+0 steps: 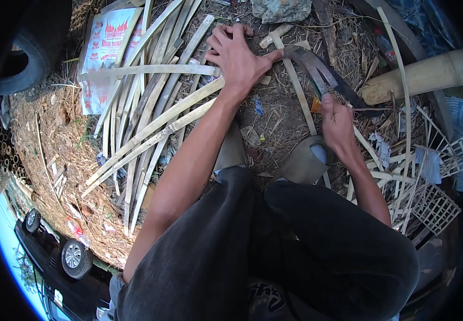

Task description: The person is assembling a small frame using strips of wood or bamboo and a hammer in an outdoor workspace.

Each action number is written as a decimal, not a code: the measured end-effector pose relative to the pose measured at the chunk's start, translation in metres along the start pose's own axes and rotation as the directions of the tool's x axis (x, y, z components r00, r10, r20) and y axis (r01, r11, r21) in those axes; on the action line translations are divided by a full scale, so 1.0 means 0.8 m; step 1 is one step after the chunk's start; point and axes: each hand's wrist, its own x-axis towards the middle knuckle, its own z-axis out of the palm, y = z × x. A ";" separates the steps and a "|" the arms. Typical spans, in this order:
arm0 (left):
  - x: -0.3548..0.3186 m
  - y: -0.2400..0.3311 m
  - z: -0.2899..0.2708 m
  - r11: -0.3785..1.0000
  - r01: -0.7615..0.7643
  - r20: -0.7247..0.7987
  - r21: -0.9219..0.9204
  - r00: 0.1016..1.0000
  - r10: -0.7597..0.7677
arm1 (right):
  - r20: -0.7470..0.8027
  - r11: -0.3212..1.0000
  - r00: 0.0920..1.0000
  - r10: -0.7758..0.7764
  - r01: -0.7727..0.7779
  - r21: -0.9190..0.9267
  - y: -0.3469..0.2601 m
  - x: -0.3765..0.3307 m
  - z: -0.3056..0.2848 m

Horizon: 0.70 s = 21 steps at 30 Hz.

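Note:
My left hand [237,59] presses down with fingers spread, over the near ends of several split bamboo strips [188,101]. Its thumb stretches right and meets the far end of a brown, curved blade [307,63]. My right hand [338,125] is closed round the near end of this blade, thumb laid along it; its handle is hidden in the fist. A dark curved band [346,91] lies just beyond the right hand, and I cannot tell whether it belongs to the blade. Between my hands, a pale bamboo strip [298,88] lies lengthwise on the ground.
A thick bamboo pole [421,77] lies at the right, above a woven bamboo lattice [436,208]. A grey rock [281,9] sits at the far edge. To the left are a printed sack [108,45], a tyre [15,69], cut bamboo tubes [8,140] and a parked dark vehicle [60,278].

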 end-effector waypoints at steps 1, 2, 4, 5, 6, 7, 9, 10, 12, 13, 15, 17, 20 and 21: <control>0.000 0.005 0.001 1.000 0.002 0.003 -0.007 1.000 -0.002 | -0.016 0.998 1.000 -0.010 0.011 0.056 0.002 -0.009 -0.005; 0.001 0.011 0.002 1.000 -0.020 -0.013 -0.009 1.000 0.020 | -0.033 0.993 0.999 -0.020 0.024 0.112 0.005 -0.019 -0.011; 0.002 0.014 0.004 0.998 -0.061 -0.044 -0.032 0.997 0.060 | -0.074 0.974 0.991 -0.109 0.121 0.191 0.013 -0.023 -0.012; 0.000 0.012 0.003 0.998 -0.061 -0.042 -0.027 0.997 0.060 | -0.071 0.973 0.992 -0.108 0.120 0.196 0.015 -0.016 -0.006; -0.002 0.009 0.002 0.999 -0.034 -0.001 -0.028 0.999 0.034 | -0.052 0.994 0.996 -0.069 0.073 0.079 0.014 -0.007 0.000; 0.001 0.006 0.000 1.000 -0.007 0.030 -0.031 1.000 0.008 | -0.043 0.998 0.998 -0.037 0.035 -0.043 0.007 0.003 0.000; 0.004 0.006 0.001 0.999 -0.042 -0.011 -0.021 0.999 0.041 | -0.112 0.991 0.990 -0.090 0.100 0.085 -0.008 -0.003 -0.015; -0.002 0.007 0.003 0.997 -0.070 -0.030 -0.016 0.997 0.070 | -0.178 0.968 0.978 -0.111 0.147 0.203 -0.011 -0.011 -0.022; -0.008 0.006 0.005 0.997 -0.069 -0.027 -0.019 0.997 0.068 | -0.172 0.974 0.974 -0.147 0.173 0.146 0.001 -0.013 -0.019; -0.002 0.006 0.005 0.997 -0.081 -0.045 -0.013 0.996 0.080 | -0.178 0.971 0.963 -0.200 0.220 0.095 0.003 -0.005 -0.016; -0.001 0.005 0.004 0.999 -0.052 -0.030 0.003 0.998 0.052 | -0.083 0.996 0.993 -0.086 0.084 -0.026 0.000 0.006 -0.016; -0.008 -0.005 0.001 1.000 -0.017 0.038 -0.004 0.999 0.017 | -0.133 0.983 0.975 -0.181 0.184 0.017 -0.009 -0.002 -0.022; 0.001 0.007 0.001 0.997 -0.075 0.011 -0.018 0.997 0.075 | -0.160 0.964 0.973 -0.168 0.195 0.178 -0.004 -0.010 -0.021; -0.005 0.008 0.000 0.998 -0.065 0.030 -0.026 0.997 0.065 | -0.172 0.939 0.969 -0.176 0.218 0.265 0.002 -0.016 -0.016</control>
